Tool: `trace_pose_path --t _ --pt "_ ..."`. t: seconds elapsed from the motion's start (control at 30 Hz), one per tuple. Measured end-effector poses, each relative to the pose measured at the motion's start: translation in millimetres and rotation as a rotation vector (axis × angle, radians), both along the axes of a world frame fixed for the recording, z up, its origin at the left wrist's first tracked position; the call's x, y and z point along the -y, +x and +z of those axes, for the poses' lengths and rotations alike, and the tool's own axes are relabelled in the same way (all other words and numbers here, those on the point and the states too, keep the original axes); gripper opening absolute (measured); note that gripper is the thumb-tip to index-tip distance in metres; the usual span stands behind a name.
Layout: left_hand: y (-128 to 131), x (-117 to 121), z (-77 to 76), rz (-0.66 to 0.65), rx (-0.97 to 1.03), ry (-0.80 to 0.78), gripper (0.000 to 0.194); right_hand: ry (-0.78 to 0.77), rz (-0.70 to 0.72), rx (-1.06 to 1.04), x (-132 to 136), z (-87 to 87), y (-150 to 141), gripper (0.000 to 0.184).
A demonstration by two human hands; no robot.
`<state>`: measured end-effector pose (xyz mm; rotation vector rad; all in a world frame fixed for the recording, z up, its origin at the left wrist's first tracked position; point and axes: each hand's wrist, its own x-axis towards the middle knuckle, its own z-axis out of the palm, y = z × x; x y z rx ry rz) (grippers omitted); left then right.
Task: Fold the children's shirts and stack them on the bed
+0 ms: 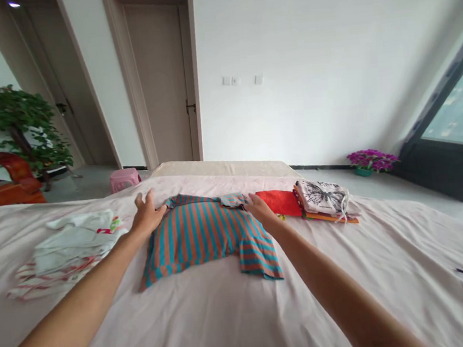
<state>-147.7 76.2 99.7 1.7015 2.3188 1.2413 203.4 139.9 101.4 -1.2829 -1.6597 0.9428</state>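
On the pale pink sheet (pixel 212 317), straight ahead, has the striped shirt (pixel 194 229) spread out, with a sleeve (pixel 260 258) angled toward the near side. To its left, shows loosely piled white clothes (pixel 64 247). At the shirt's far edge, pinches the cloth between the right hand's (pixel 258 209) fingers; with the left hand (pixel 148 217), touches the far left corner by the thumb, spreading the other visible fingers wide. Just beyond, to the right, shows red cloth (pixel 278 203) against a folded stack (pixel 324 197). Farther off, shows a pink stool (pixel 124 179), purple flowers (pixel 371 159) and a white wall (pixel 298 101).
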Motion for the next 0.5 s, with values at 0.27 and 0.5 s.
trace_pose_path --t 0.27,0.5 --pt "9 105 -42.7 -0.427 -0.213 -0.226 0.046 0.072 -0.147 0.749 43 -56.1 63 0.053" --pt "14 133 -52.7 -0.406 -0.424 -0.270 0.040 -0.041 -0.079 0.714 44 -42.8 53 0.056"
